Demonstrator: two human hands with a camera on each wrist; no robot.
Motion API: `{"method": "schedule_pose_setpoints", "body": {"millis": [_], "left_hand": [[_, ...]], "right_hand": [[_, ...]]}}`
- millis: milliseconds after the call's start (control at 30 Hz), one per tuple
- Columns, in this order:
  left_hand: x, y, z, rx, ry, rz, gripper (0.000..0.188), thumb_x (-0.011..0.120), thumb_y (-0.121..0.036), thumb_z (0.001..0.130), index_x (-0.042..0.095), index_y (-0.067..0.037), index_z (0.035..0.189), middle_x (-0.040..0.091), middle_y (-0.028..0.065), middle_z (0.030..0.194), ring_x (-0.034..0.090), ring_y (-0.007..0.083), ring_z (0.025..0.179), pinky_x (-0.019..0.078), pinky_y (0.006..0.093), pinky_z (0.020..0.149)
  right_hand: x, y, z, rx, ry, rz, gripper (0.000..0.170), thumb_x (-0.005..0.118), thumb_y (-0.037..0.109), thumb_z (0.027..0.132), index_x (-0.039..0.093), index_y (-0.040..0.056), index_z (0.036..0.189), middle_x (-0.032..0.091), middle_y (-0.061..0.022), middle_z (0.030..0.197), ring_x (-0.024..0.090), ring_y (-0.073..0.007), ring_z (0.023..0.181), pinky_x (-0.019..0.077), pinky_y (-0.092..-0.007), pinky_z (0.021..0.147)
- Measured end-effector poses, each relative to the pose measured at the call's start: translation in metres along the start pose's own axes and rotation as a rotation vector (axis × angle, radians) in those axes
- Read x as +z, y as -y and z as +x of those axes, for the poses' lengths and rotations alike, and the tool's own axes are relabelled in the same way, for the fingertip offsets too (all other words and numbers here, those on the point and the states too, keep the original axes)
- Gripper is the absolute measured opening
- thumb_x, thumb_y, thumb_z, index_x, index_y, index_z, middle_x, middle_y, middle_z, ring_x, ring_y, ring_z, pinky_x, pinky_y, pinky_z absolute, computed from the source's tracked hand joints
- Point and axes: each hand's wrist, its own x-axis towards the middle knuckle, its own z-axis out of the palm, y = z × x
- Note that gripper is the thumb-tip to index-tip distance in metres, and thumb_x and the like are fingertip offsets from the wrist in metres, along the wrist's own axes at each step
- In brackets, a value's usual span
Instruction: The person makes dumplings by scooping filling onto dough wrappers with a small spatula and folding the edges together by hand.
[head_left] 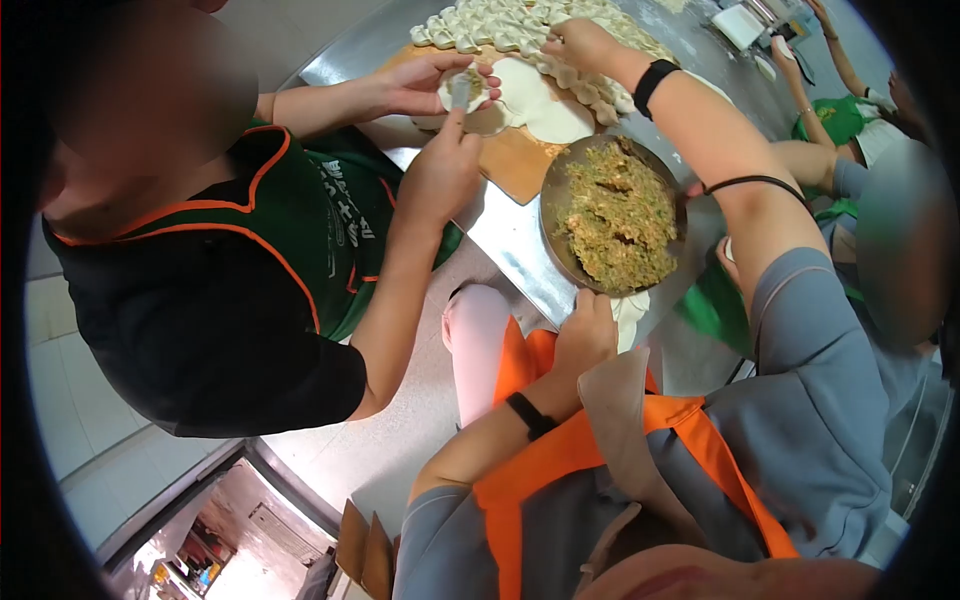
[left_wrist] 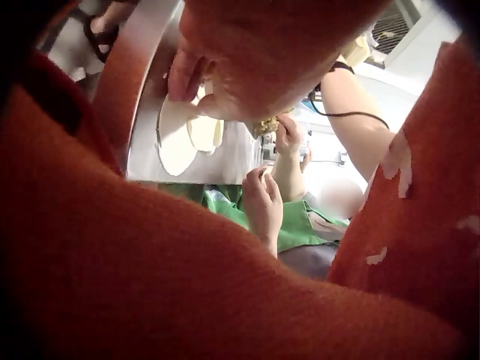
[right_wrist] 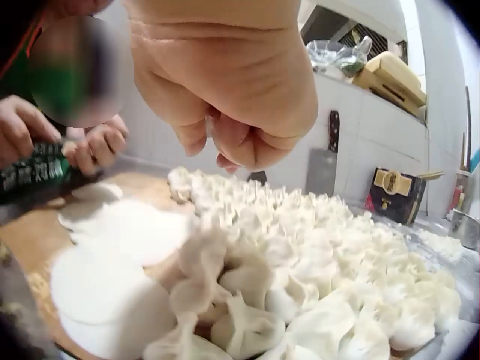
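Observation:
My left hand (head_left: 590,325) is at the table edge below the bowl of filling (head_left: 620,215). In the left wrist view its bent fingers and thumb (left_wrist: 202,97) pinch the edge of a white dough wrapper (left_wrist: 178,142); the palm partly hides the contact. My right hand (head_left: 585,45) is over the rows of folded dumplings (head_left: 500,28). In the right wrist view the right hand (right_wrist: 225,90) hangs above the dumplings (right_wrist: 300,247), fingers loosely bent, nothing visible between them. Flat wrappers (right_wrist: 112,285) lie to the left on a wooden board (right_wrist: 142,187).
To the left in the head view, a person in a green apron (head_left: 345,215) holds a filled wrapper (head_left: 462,90) and works it with a small tool. Other people stand at the far right. A cleaver (right_wrist: 322,169) and a dark box (right_wrist: 395,196) stand against the wall.

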Motion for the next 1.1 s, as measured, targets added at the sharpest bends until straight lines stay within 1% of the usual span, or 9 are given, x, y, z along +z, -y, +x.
{"method": "schedule_pose_setpoints", "body": {"millis": [100,200,300,467,633,733,933,1033,1100], "left_hand": [[0.002,-0.002,0.000,0.024,-0.016,0.176,0.016,0.056,-0.001,0.079,0.053,0.004,0.093,0.053,0.0223,0.095,0.062,0.0359,0.071,0.0524,0.0432,0.058],[0.012,0.004,-0.002,0.046,-0.034,0.237,0.013,0.058,-0.004,0.079,0.055,0.002,0.090,0.055,0.0221,0.095,0.062,0.0383,0.074,0.0516,0.0460,0.063],[0.011,0.003,-0.004,0.048,-0.016,0.212,0.016,0.062,-0.010,0.079,0.056,0.000,0.090,0.057,0.0218,0.094,0.060,0.0413,0.078,0.0492,0.0510,0.070],[0.003,0.003,-0.006,0.087,-0.150,0.208,0.017,0.066,-0.009,0.078,0.055,0.000,0.088,0.058,0.0189,0.082,0.060,0.0402,0.073,0.0476,0.0500,0.071],[-0.009,0.000,-0.014,-0.169,-0.139,-0.250,0.012,0.066,-0.006,0.087,0.055,-0.001,0.089,0.060,0.0051,0.080,0.058,0.0107,0.073,0.0448,0.0272,0.060],[-0.013,-0.025,-0.022,-0.255,-0.090,-0.956,0.007,0.063,-0.002,0.091,0.056,-0.002,0.092,0.060,0.0023,0.086,0.057,0.0088,0.075,0.0459,0.0228,0.063],[-0.022,-0.036,-0.034,-0.241,0.063,-0.915,0.027,0.061,0.000,0.091,0.052,-0.001,0.116,0.062,0.0045,0.094,0.061,0.0092,0.082,0.0486,0.0205,0.067],[-0.025,-0.047,-0.040,-0.210,-0.057,-0.934,0.032,0.061,-0.004,0.092,0.050,-0.002,0.122,0.062,0.0053,0.095,0.059,0.0090,0.076,0.0455,0.0213,0.058],[-0.031,-0.068,-0.044,-0.436,-0.008,-1.247,0.026,0.058,-0.007,0.095,0.051,-0.003,0.120,0.059,0.0045,0.089,0.058,0.0104,0.071,0.0419,0.0229,0.051]], "right_hand": [[-0.042,0.006,-0.037,-0.030,-0.116,0.016,0.031,0.063,0.030,0.093,0.069,0.0013,0.102,0.070,-0.0144,0.082,0.066,-0.0260,0.071,0.0513,-0.0381,0.067],[-0.101,0.048,-0.116,0.006,-0.173,0.460,0.020,0.065,0.019,0.087,0.070,0.0008,0.089,0.067,-0.0156,0.072,0.064,-0.0240,0.064,0.0485,-0.0355,0.059],[-0.122,0.073,-0.203,0.086,-0.203,0.526,0.017,0.063,0.017,0.087,0.071,0.0011,0.087,0.067,-0.0155,0.071,0.065,-0.0257,0.064,0.0486,-0.0354,0.059],[-0.111,0.104,-0.343,0.272,-0.098,0.781,0.025,0.061,0.023,0.094,0.069,-0.0002,0.099,0.064,-0.0033,0.075,0.057,-0.0097,0.069,0.0450,-0.0262,0.062],[-0.032,0.134,-0.426,0.507,-0.079,1.074,0.023,0.062,0.023,0.096,0.069,0.0013,0.095,0.059,0.0028,0.074,0.052,-0.0050,0.073,0.0417,-0.0219,0.065],[-0.011,0.158,-0.438,0.569,-0.112,1.145,0.027,0.066,0.028,0.092,0.070,0.0007,0.094,0.066,-0.0005,0.082,0.056,-0.0074,0.076,0.0460,-0.0260,0.068],[-0.016,0.177,-0.441,0.536,-0.257,1.362,0.023,0.067,0.021,0.091,0.064,-0.0017,0.095,0.062,0.0023,0.083,0.053,-0.0046,0.079,0.0447,-0.0239,0.068],[-0.034,0.182,-0.440,0.493,-0.287,1.323,0.021,0.066,0.019,0.092,0.062,-0.0018,0.095,0.060,0.0028,0.084,0.051,-0.0042,0.079,0.0442,-0.0241,0.068],[-0.032,0.180,-0.442,0.486,-0.279,1.313,0.022,0.065,0.019,0.092,0.061,-0.0019,0.094,0.059,0.0027,0.082,0.049,-0.0041,0.077,0.0439,-0.0254,0.067]]}}
